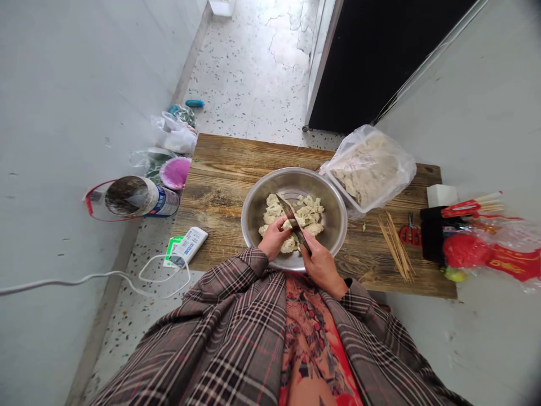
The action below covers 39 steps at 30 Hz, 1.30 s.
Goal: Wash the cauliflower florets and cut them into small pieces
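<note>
- My right hand [322, 266] is wrapped around the handle of a knife [288, 210], the fingers folded in; most of the handle is hidden in my grip.
- The dark blade slants up and to the left, inside the metal bowl [336, 217].
- My left hand [274, 239] is half curled beside the blade, its fingertips close against it; I cannot tell whether they pinch a piece or only steady one.
- The cauliflower [311, 211] lies in pale chunks on the bottom of the bowl, on both sides of the blade; my hands and the knife cover some of it.
- The bowl sits on the wooden surface [220, 180], its near rim right against my coat [236, 321].
- To the right, a tray [367, 169] stands in a cloudy plastic bag, so its brownish contents are hard to make out.
- Thin sticks [395, 248] and scissors [409, 234] lie further right.
- A white container [222, 7] on the floor is cut off by the top edge.
</note>
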Each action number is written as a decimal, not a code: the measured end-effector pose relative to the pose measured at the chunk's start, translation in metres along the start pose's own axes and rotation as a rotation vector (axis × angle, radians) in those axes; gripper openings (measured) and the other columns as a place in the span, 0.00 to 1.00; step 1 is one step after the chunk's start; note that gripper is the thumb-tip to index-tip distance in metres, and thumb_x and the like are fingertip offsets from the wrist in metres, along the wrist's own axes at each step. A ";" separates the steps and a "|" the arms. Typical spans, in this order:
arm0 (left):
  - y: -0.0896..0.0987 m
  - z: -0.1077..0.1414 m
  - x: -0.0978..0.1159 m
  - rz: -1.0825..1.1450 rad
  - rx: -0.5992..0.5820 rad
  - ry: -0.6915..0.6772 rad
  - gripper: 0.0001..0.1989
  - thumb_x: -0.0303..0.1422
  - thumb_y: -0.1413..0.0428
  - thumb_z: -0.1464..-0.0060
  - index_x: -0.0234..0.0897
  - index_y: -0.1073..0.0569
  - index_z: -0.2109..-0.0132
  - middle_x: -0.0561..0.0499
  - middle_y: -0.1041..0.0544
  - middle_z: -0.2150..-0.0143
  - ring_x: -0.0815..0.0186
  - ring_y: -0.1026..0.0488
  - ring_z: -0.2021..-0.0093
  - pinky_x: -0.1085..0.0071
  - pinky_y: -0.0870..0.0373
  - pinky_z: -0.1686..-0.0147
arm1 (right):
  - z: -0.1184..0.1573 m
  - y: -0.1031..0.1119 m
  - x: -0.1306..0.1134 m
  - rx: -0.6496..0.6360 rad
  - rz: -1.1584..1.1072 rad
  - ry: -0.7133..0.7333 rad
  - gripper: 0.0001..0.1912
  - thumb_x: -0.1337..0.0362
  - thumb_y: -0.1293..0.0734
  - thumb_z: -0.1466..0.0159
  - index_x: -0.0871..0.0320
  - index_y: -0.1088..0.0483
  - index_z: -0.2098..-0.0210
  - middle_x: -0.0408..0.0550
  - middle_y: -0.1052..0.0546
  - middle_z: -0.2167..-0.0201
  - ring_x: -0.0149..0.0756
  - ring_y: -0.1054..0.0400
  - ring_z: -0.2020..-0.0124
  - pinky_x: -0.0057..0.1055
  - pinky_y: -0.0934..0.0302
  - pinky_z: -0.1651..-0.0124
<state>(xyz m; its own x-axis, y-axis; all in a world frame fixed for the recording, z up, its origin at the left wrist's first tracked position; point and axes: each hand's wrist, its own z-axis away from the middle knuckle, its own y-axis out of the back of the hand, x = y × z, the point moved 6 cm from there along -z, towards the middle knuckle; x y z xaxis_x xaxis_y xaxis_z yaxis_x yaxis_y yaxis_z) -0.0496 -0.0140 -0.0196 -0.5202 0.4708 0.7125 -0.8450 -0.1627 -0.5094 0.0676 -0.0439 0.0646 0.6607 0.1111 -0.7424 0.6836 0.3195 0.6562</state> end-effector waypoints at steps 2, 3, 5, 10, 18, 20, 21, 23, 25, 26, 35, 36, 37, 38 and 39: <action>0.002 -0.002 -0.005 0.030 0.046 0.006 0.23 0.34 0.33 0.61 0.34 0.25 0.55 0.51 0.23 0.61 0.70 0.30 0.63 0.74 0.35 0.60 | -0.002 -0.006 0.003 0.012 0.009 -0.007 0.22 0.60 0.46 0.31 0.56 0.35 0.40 0.52 0.31 0.40 0.40 0.38 0.38 0.42 0.43 0.36; 0.003 -0.003 -0.006 0.036 0.060 0.005 0.22 0.33 0.33 0.61 0.34 0.25 0.56 0.51 0.23 0.62 0.70 0.30 0.63 0.74 0.35 0.59 | -0.003 -0.008 0.005 0.026 0.003 -0.009 0.22 0.59 0.46 0.31 0.57 0.34 0.41 0.52 0.30 0.41 0.41 0.37 0.39 0.42 0.43 0.37; 0.005 -0.006 -0.008 0.033 0.068 0.003 0.21 0.31 0.35 0.60 0.34 0.25 0.55 0.52 0.23 0.62 0.70 0.30 0.63 0.75 0.35 0.59 | -0.005 -0.009 0.009 0.060 -0.028 -0.035 0.22 0.57 0.46 0.31 0.58 0.31 0.45 0.54 0.27 0.45 0.43 0.33 0.43 0.41 0.40 0.40; 0.009 -0.011 -0.013 -0.015 0.073 0.067 0.16 0.29 0.37 0.60 0.33 0.24 0.59 0.52 0.23 0.63 0.72 0.30 0.66 0.77 0.36 0.65 | -0.003 -0.006 0.032 0.081 -0.131 -0.190 0.22 0.51 0.42 0.34 0.61 0.26 0.67 0.51 0.22 0.71 0.39 0.29 0.69 0.32 0.36 0.65; -0.002 -0.005 -0.022 -0.021 -0.160 0.281 0.24 0.31 0.35 0.60 0.35 0.26 0.53 0.50 0.23 0.62 0.71 0.29 0.68 0.74 0.34 0.66 | 0.005 0.002 0.055 0.024 -0.137 -0.323 0.23 0.47 0.40 0.38 0.61 0.31 0.76 0.47 0.27 0.79 0.35 0.36 0.75 0.29 0.43 0.71; -0.005 -0.003 -0.018 -0.023 -0.244 0.261 0.28 0.30 0.34 0.61 0.36 0.27 0.49 0.49 0.23 0.57 0.69 0.28 0.64 0.73 0.33 0.62 | 0.005 0.008 0.052 -0.005 -0.129 -0.302 0.23 0.48 0.40 0.38 0.60 0.31 0.76 0.47 0.27 0.79 0.35 0.36 0.75 0.30 0.43 0.70; -0.007 -0.003 -0.015 -0.028 -0.288 0.222 0.29 0.30 0.33 0.60 0.37 0.28 0.47 0.48 0.23 0.54 0.67 0.27 0.60 0.71 0.33 0.58 | 0.004 0.011 0.050 -0.025 -0.133 -0.288 0.23 0.48 0.39 0.38 0.60 0.31 0.76 0.47 0.27 0.78 0.35 0.36 0.75 0.30 0.43 0.70; -0.011 -0.004 -0.008 -0.061 -0.357 0.121 0.29 0.29 0.34 0.60 0.37 0.27 0.47 0.46 0.25 0.49 0.62 0.29 0.51 0.69 0.35 0.50 | 0.005 0.016 0.048 -0.065 -0.152 -0.276 0.22 0.48 0.39 0.38 0.60 0.30 0.76 0.47 0.26 0.77 0.36 0.35 0.74 0.30 0.42 0.69; -0.013 -0.006 -0.004 -0.129 -0.399 0.055 0.28 0.26 0.35 0.60 0.36 0.26 0.48 0.46 0.26 0.47 0.59 0.32 0.46 0.67 0.38 0.45 | 0.006 0.020 0.048 -0.088 -0.156 -0.280 0.22 0.48 0.39 0.38 0.61 0.30 0.75 0.47 0.26 0.77 0.36 0.35 0.74 0.29 0.42 0.70; -0.015 -0.007 -0.005 -0.167 -0.407 0.041 0.27 0.24 0.36 0.60 0.35 0.26 0.48 0.46 0.26 0.47 0.59 0.33 0.45 0.66 0.40 0.44 | 0.007 0.021 0.049 -0.090 -0.147 -0.280 0.22 0.48 0.39 0.38 0.60 0.30 0.76 0.47 0.27 0.78 0.36 0.35 0.74 0.29 0.42 0.70; -0.025 -0.007 -0.025 -0.336 -0.243 0.110 0.24 0.17 0.44 0.65 0.32 0.24 0.56 0.49 0.23 0.62 0.64 0.30 0.60 0.68 0.34 0.56 | 0.019 0.025 0.052 -0.063 -0.040 -0.157 0.21 0.51 0.40 0.35 0.59 0.31 0.77 0.45 0.27 0.80 0.34 0.35 0.77 0.28 0.43 0.72; -0.026 -0.006 -0.026 -0.305 -0.229 0.113 0.23 0.17 0.44 0.65 0.33 0.23 0.57 0.49 0.23 0.62 0.65 0.30 0.61 0.69 0.33 0.58 | 0.020 0.024 0.051 -0.054 -0.020 -0.141 0.21 0.52 0.40 0.35 0.59 0.30 0.76 0.46 0.26 0.79 0.35 0.35 0.77 0.29 0.42 0.71; -0.028 -0.005 -0.026 -0.267 -0.218 0.109 0.22 0.17 0.43 0.65 0.34 0.23 0.58 0.50 0.23 0.63 0.65 0.30 0.62 0.70 0.33 0.59 | 0.022 0.023 0.050 -0.042 -0.002 -0.128 0.20 0.52 0.41 0.34 0.58 0.30 0.75 0.47 0.26 0.78 0.36 0.34 0.77 0.29 0.42 0.70; -0.030 -0.004 -0.026 -0.228 -0.210 0.107 0.21 0.17 0.42 0.66 0.34 0.23 0.60 0.50 0.23 0.64 0.66 0.30 0.62 0.71 0.33 0.60 | 0.024 0.021 0.048 -0.026 0.016 -0.118 0.21 0.52 0.42 0.34 0.58 0.29 0.74 0.48 0.25 0.77 0.36 0.33 0.76 0.30 0.41 0.69; -0.031 -0.004 -0.026 -0.188 -0.200 0.113 0.20 0.17 0.42 0.66 0.34 0.23 0.61 0.50 0.23 0.65 0.66 0.30 0.63 0.71 0.33 0.60 | 0.025 0.019 0.047 -0.005 0.032 -0.113 0.21 0.52 0.43 0.33 0.58 0.28 0.73 0.48 0.24 0.77 0.37 0.33 0.76 0.30 0.40 0.69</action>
<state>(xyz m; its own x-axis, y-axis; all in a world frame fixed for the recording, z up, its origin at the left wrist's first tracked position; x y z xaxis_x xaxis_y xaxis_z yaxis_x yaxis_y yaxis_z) -0.0096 -0.0179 -0.0247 -0.3299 0.5721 0.7509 -0.8783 0.1057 -0.4663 0.1198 -0.0559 0.0457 0.7131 0.0148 -0.7009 0.6601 0.3227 0.6784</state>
